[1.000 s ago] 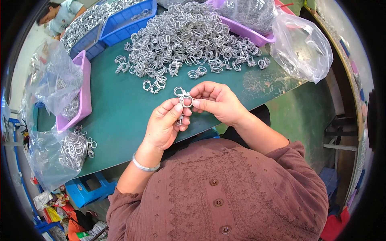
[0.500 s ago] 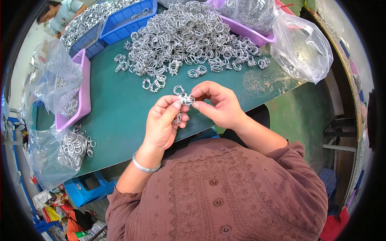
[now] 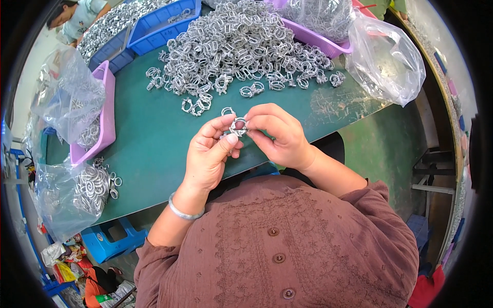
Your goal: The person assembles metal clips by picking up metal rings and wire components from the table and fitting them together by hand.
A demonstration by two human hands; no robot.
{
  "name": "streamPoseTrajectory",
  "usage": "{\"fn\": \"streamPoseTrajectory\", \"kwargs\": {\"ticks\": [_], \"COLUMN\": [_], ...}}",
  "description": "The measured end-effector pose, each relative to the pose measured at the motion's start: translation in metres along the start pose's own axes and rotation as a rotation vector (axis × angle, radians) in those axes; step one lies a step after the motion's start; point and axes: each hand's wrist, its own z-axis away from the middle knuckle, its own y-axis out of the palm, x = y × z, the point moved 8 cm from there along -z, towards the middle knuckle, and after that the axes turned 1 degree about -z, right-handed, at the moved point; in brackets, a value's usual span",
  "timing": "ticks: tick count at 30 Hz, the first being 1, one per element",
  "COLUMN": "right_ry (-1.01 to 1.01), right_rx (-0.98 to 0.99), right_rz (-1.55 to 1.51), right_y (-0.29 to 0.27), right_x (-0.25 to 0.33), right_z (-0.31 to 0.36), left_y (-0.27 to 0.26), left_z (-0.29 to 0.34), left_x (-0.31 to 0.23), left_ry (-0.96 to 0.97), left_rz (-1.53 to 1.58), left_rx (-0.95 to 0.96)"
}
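The metal ring (image 3: 237, 130) sits between the two hands, at the fingertips. The left hand (image 3: 209, 154) clamps it from the lower left, thumb against fingers. The right hand (image 3: 278, 134) reaches its right edge — whether those fingertips close on it cannot be told. The ring appears nearly round — no long axis is evident. The metal pile (image 3: 239, 51) lies beyond both hands.

Green floor (image 3: 375, 154), blue stool (image 3: 97, 245).

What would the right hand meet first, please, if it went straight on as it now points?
The right hand would probably meet the silvery ring piece first, then the left hand; depth is unclear.
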Motion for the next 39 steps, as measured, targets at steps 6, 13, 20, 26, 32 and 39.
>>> {"fn": "streamPoseTrajectory", "kwargs": {"ticks": [6, 13, 20, 26, 32, 39], "right_ry": [-0.018, 0.092, 0.132, 0.088, 0.008, -0.015], "right_rx": [-0.026, -0.006, -0.006, -0.014, 0.022, 0.029], "right_rz": [-0.005, -0.084, -0.101, -0.058, 0.016, 0.023], "right_y": [-0.003, 0.001, 0.001, 0.001, 0.004, 0.005], "right_x": [0.004, -0.005, -0.008, -0.008, -0.002, -0.001], "right_z": [-0.002, 0.001, 0.002, 0.002, 0.001, 0.002], "left_y": [0.000, -0.002, -0.004, -0.008, -0.008, -0.010], "left_z": [0.000, -0.001, -0.003, -0.003, -0.002, -0.002], "left_x": [0.001, 0.004, 0.005, 0.010, 0.011, 0.011], "left_ry": [0.013, -0.011, -0.035, -0.099, -0.084, -0.070], "left_rz": [0.022, 0.036, 0.042, 0.075, 0.088, 0.083], "left_rx": [0.057, 0.091, 0.072, 0.059, 0.065, 0.060]}}
